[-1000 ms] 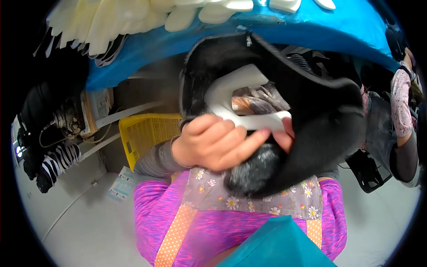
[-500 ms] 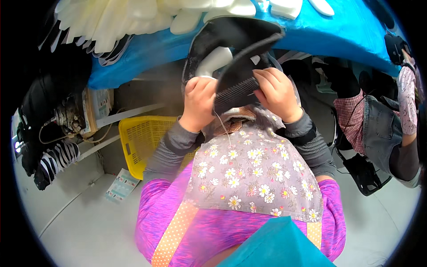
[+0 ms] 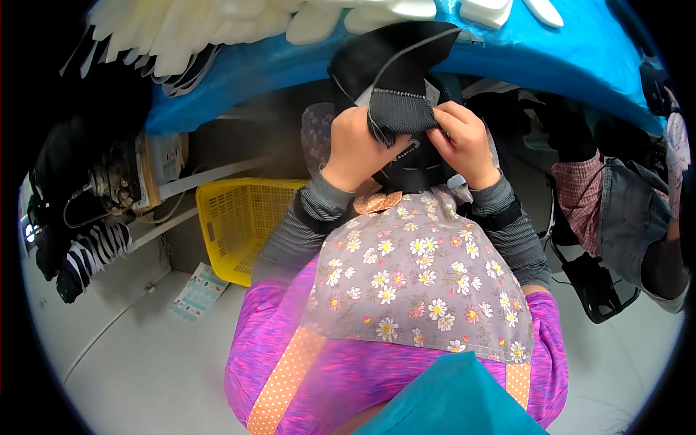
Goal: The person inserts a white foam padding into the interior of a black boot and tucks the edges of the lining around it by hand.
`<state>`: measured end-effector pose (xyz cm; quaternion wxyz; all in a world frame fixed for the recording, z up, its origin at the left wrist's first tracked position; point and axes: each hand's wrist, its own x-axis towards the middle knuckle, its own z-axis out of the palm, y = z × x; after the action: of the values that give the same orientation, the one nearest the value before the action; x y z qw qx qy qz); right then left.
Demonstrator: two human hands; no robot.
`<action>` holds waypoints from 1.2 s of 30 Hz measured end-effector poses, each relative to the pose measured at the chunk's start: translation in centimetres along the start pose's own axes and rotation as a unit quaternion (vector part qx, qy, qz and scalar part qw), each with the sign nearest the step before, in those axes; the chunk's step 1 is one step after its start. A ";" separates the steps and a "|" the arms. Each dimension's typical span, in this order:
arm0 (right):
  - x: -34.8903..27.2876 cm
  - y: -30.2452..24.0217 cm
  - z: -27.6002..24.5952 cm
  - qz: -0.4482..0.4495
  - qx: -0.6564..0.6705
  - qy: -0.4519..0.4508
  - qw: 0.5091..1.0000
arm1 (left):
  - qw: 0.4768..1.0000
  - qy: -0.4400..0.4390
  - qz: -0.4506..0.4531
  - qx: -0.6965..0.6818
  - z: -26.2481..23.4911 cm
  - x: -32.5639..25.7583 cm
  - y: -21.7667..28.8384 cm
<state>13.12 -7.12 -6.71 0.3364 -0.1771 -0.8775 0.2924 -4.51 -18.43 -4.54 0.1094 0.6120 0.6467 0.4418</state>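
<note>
Between my hands is a black fabric piece (image 3: 395,54) with a pale grey edge and a stitched, ribbed panel (image 3: 400,111). Its exact kind I cannot make out. My left hand (image 3: 361,148) is closed on the panel's left end, with the thumb lying under it. At the right end, my right hand (image 3: 464,143) pinches the panel's edge between thumb and fingers. Below the panel, another black surface with a small light mark (image 3: 417,163) rests above my flowered apron (image 3: 424,279). A thin loose thread runs near my left fingers.
A blue-covered table (image 3: 551,72) curves across the far side, with many white foam-like pieces (image 3: 210,29) on it. A yellow basket (image 3: 217,232) stands left, near a shelf rail (image 3: 210,177). Another person's denim-clad leg (image 3: 616,210) is at the right beside a black pedal (image 3: 594,286).
The black piece has been turned and folded, so its ribbed panel now lies level between my hands. My left hand has shifted right and up. A white rounded form inside is mostly covered.
</note>
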 end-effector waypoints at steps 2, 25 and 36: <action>0.6 -0.1 0.1 0.024 0.018 0.006 1.000 | 0.997 0.009 -0.063 -0.032 0.5 0.8 -0.5; 2.8 1.1 0.3 0.447 0.314 -0.092 0.832 | 0.877 -0.075 -0.274 -0.388 2.3 2.2 -2.3; 2.4 0.6 0.0 0.456 0.314 -0.084 0.829 | 0.873 -0.101 -0.273 -0.390 1.8 1.9 -2.6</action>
<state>11.51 -5.44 -5.94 0.1274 -0.4166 -0.5826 0.6861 -5.53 -15.57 -6.71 0.5206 0.3604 0.5481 0.5465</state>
